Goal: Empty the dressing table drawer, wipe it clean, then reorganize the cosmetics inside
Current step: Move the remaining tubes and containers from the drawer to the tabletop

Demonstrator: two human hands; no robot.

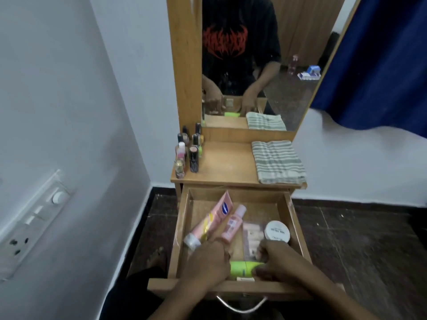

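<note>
Currently my right hand (277, 264) pinches the lime-green plastic bottle (245, 267) lying along the wooden drawer's (298, 227) front edge, presumably squaring it there; my left hand (208, 262) covers its other end, grip indeterminable.

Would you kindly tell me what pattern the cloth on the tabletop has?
The cloth has grey-green and white stripes, seen best in the head view.

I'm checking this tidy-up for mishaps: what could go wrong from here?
The left hand and right hand crowd the green bottle at the drawer front; a nudge may knock the white jar beside the right hand. The small bottles stand packed at the tabletop's left edge; jolting the drawer might topple them.
</note>
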